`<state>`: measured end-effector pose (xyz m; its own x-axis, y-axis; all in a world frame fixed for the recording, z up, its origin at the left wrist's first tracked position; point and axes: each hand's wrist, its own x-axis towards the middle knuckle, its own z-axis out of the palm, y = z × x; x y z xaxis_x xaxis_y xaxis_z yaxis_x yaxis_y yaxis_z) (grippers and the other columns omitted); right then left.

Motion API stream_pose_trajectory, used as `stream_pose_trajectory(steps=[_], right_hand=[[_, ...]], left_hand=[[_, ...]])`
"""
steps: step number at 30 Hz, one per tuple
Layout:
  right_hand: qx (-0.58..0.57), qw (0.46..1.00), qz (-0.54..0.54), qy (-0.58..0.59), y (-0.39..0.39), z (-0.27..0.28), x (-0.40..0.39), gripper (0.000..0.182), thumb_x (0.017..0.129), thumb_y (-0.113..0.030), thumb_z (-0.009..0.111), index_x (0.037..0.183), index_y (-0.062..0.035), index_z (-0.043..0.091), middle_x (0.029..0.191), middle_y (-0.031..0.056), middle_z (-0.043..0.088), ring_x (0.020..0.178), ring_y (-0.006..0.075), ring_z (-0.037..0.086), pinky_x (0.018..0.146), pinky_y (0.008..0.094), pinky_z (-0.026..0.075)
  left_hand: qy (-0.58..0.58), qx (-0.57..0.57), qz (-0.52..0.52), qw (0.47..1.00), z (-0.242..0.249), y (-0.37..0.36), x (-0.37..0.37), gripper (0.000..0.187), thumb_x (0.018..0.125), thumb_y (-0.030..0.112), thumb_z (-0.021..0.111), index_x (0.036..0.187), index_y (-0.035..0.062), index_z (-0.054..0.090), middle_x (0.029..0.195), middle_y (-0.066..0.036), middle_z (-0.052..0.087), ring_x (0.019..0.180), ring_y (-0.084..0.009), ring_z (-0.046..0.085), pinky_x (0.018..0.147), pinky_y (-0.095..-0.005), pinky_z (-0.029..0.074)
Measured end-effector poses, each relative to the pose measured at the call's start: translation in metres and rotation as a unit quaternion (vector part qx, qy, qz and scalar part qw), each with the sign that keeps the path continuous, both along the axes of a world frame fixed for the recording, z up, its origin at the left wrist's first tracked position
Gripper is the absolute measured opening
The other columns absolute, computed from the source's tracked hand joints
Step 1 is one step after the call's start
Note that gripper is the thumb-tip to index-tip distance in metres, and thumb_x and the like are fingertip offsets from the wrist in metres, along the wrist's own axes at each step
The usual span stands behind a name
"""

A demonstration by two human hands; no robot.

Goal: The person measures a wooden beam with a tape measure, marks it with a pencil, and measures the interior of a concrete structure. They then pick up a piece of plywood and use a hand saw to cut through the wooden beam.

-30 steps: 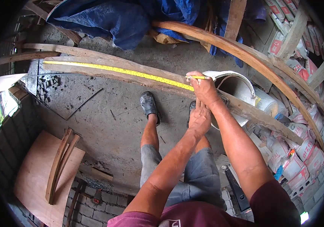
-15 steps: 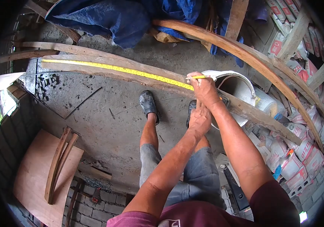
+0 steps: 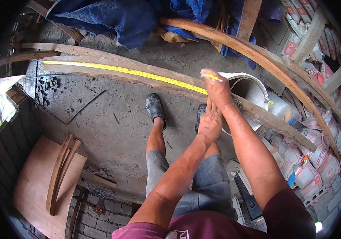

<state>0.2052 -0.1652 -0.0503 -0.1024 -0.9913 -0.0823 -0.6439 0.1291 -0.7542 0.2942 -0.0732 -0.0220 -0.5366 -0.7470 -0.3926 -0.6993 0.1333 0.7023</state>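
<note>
A long weathered board point(image 3: 154, 82) runs across in front of me, with a yellow measuring tape point(image 3: 126, 71) stretched along its face. The tape's case shows only partly beside my right wrist. My right hand point(image 3: 219, 91) is closed around a yellow pencil point(image 3: 212, 77), raised slightly over the board near the tape's right part. Just below it, my left hand point(image 3: 210, 124) reaches up to the board's near edge. Its visible fingers look stretched out, and their ends are hidden behind my right hand.
A white cylindrical container point(image 3: 254, 93) lies behind the board. Curved timber point(image 3: 254, 49) arches at right, near stacked cement bags point(image 3: 313, 175). A blue tarp point(image 3: 102, 22) lies at the back. Plywood point(image 3: 31, 187) with two wood strips leans at lower left; rods lie on the floor.
My right hand has lifted off slightly up and to the right, and the pencil has turned in its fingers. More of my left fingers show. The view has shifted slightly.
</note>
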Motion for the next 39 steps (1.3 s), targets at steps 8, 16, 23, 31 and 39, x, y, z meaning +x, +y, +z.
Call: stream_pose_trajectory(steps=[8,16,23,31,39], right_hand=[[0.228,0.958,0.11,0.133,0.042,0.101,-0.064,0.047,0.082,-0.017,0.077,0.123,-0.0023,0.058,0.116,0.0217,0.065,0.112,0.0361,0.062,0.096,0.0435,0.048],[0.314,0.929,0.157,0.116,0.049,0.111,-0.033,0.057,0.07,-0.026,0.075,0.119,0.0001,0.061,0.109,0.0258,0.063,0.104,0.0404,0.061,0.094,0.0462,0.048],[0.232,0.945,0.229,-0.03,0.09,0.202,0.041,0.054,0.07,-0.026,0.077,0.114,0.0011,0.06,0.102,0.0198,0.063,0.093,0.0334,0.062,0.083,0.0436,0.049],[0.19,0.907,0.37,-0.066,0.161,0.325,0.038,0.063,0.07,-0.025,0.073,0.125,0.0032,0.057,0.111,0.0192,0.063,0.106,0.0321,0.061,0.094,0.0393,0.047],[0.327,0.758,0.564,0.023,0.214,0.39,0.046,0.058,0.09,-0.038,0.069,0.137,-0.0073,0.054,0.131,0.0154,0.057,0.12,0.0293,0.056,0.089,0.0473,0.053]], left_hand=[[0.047,0.012,0.053,0.997,0.004,-0.007,0.009,0.069,0.085,-0.003,0.049,0.152,0.0021,0.032,0.161,-0.018,0.025,0.149,-0.0343,0.023,0.112,-0.0354,0.041],[0.04,-0.149,0.458,0.876,0.051,-0.026,0.059,0.049,0.086,0.016,0.067,0.129,-0.0004,0.05,0.135,-0.024,0.051,0.129,-0.0396,0.048,0.109,-0.0493,0.038],[0.664,0.31,0.58,0.356,0.105,-0.026,0.119,0.016,0.092,0.017,0.065,0.1,0.0071,0.055,0.079,-0.005,0.059,0.068,-0.0205,0.06,0.06,-0.0349,0.05],[0.663,0.165,0.629,0.37,0.228,0.069,0.205,0.022,0.102,0.032,0.054,0.106,0.01,0.053,0.082,-0.004,0.062,0.074,-0.023,0.068,0.063,-0.0371,0.054],[0.675,0.134,0.654,0.316,0.258,0.274,0.292,0.03,0.102,0.034,0.054,0.113,0.0064,0.058,0.097,-0.009,0.069,0.089,-0.0267,0.07,0.08,-0.0438,0.057]])
